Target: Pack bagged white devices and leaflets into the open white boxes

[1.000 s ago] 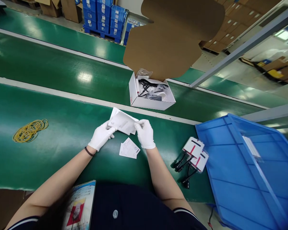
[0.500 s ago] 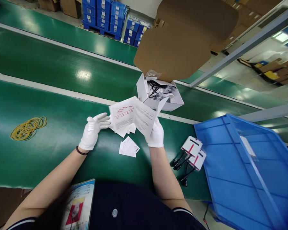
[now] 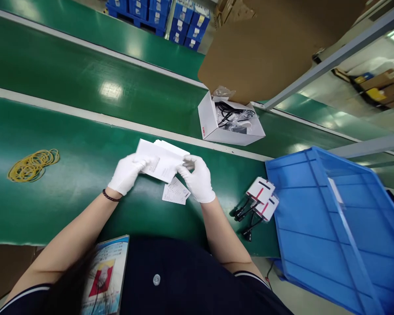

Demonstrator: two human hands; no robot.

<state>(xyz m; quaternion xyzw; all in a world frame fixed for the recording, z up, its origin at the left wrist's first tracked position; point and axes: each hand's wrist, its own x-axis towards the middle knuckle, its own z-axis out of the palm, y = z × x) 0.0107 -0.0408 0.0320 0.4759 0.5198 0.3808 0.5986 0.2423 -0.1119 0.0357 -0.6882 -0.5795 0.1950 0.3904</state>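
Observation:
In the head view, a folded white leaflet (image 3: 166, 168) with faint print is held between my two white-gloved hands. My left hand (image 3: 126, 173) grips its left end, thumb lying across the top. At the opposite end, my right hand (image 3: 198, 178) has its fingers and thumb closed around the right edge. More white papers (image 3: 170, 146) show behind the leaflet's far edge. Small printed slips (image 3: 175, 192) lie on the green bench just below the leaflet, between the hands.
Yellow rubber bands (image 3: 34, 165) lie at left. An open white box (image 3: 230, 136) with black cables and plastic bags stands beyond my right hand. Two white-and-red devices (image 3: 261, 192) with black leads lie beside a large blue bin (image 3: 315, 210) at right.
The leaflet was spread open in my right hand and is now folded flat. My left hand, open beside it before, has closed on its left end. The whole view has shifted slightly.

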